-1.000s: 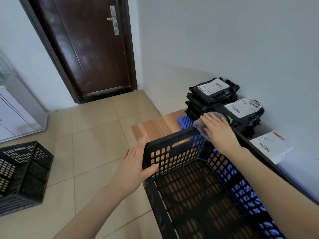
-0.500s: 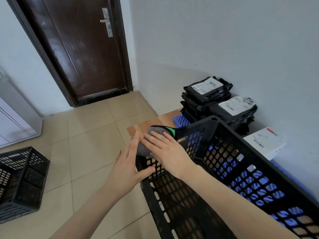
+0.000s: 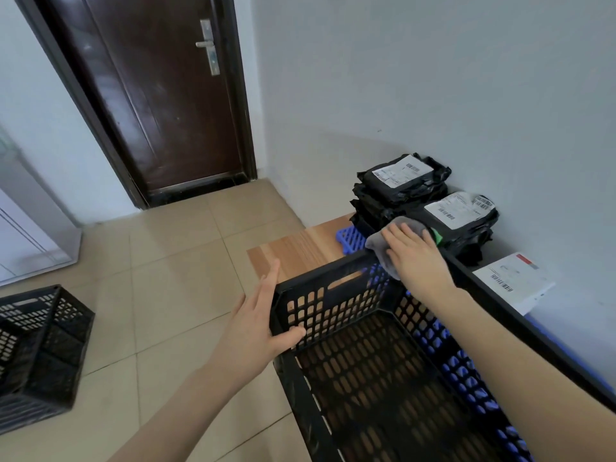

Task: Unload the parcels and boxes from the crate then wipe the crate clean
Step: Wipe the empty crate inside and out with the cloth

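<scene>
Our flat right hand (image 3: 416, 258) presses a soft grey cloth (image 3: 380, 249) on the far rim of the slotted black crate (image 3: 316, 277); our left hand (image 3: 254, 328) pinches its wall.

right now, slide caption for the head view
Right hand presses grey cloth on far corner of black crate; left hand grips its wall.
</scene>
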